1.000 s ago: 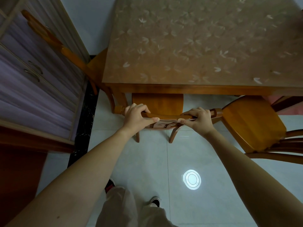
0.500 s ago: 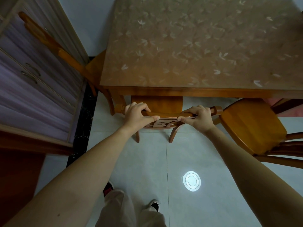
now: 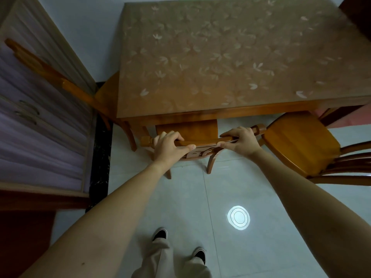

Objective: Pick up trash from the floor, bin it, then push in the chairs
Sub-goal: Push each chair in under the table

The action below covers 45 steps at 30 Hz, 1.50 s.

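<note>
left hand [image 3: 169, 146] clamped on chair [image 3: 200, 144] top rail | right hand [image 3: 240, 140] clamped on same rail | chair seat partly under table [image 3: 220, 57] | second chair [image 3: 301, 141] right, angled out

There are three chairs: one [image 3: 186, 130] in the middle, one [image 3: 301, 141] on the right, one [image 3: 106, 93] on the left. There is one table [image 3: 220, 57]. Two hands [image 3: 168, 146] [image 3: 241, 140], two shoes [image 3: 160, 234] [image 3: 199, 254].
</note>
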Each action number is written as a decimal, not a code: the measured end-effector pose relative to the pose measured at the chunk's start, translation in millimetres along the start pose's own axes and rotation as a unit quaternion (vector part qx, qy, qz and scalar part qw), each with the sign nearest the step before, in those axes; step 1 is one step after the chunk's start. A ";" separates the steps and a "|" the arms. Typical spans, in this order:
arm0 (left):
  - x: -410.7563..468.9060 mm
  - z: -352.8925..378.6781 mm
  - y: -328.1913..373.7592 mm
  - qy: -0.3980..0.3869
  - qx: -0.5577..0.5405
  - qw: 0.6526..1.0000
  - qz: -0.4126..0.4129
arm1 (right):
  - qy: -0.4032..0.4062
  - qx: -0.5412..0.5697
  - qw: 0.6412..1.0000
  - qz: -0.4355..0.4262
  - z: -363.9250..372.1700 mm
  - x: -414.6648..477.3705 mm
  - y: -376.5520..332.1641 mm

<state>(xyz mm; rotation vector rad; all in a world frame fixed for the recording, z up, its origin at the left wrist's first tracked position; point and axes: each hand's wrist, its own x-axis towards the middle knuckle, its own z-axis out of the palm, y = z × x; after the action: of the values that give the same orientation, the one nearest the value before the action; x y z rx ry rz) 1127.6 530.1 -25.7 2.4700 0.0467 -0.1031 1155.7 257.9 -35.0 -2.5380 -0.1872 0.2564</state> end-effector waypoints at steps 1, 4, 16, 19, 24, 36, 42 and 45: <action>-1.9 -1.7 -1.5 -0.007 0.007 1.000 0.008 | -0.001 0.013 1.000 0.022 0.7 -2.8 -2.7; -8.2 -7.3 -13.2 -0.037 0.040 0.996 0.065 | 0.022 0.077 0.993 0.085 5.2 -22.5 -23.8; -57.1 -67.5 -6.8 -0.050 0.105 0.935 0.336 | 0.235 -0.042 0.965 0.112 22.5 -153.3 -120.4; -75.8 -66.7 -10.3 -0.062 0.077 0.920 0.378 | 0.277 -0.037 0.947 0.159 38.4 -190.7 -128.6; -110.0 -47.3 -29.1 -0.147 0.096 0.893 0.413 | 0.288 -0.072 0.927 0.229 71.8 -257.1 -134.0; -163.4 21.6 48.9 -0.236 0.108 0.838 0.480 | 0.342 -0.053 0.874 0.341 62.0 -384.7 -70.2; -217.1 86.0 161.3 -0.220 0.072 0.834 0.501 | 0.372 -0.050 0.856 0.355 16.5 -470.4 5.3; -256.8 128.2 219.3 -0.223 0.061 0.835 0.500 | 0.393 -0.055 0.845 0.359 -12.4 -520.3 39.0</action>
<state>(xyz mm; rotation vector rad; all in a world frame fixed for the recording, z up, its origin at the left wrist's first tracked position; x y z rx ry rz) 876.8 276.6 31.8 2.2107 -1.4573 -0.2211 655.9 121.1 27.2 -2.4859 1.0976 -0.5430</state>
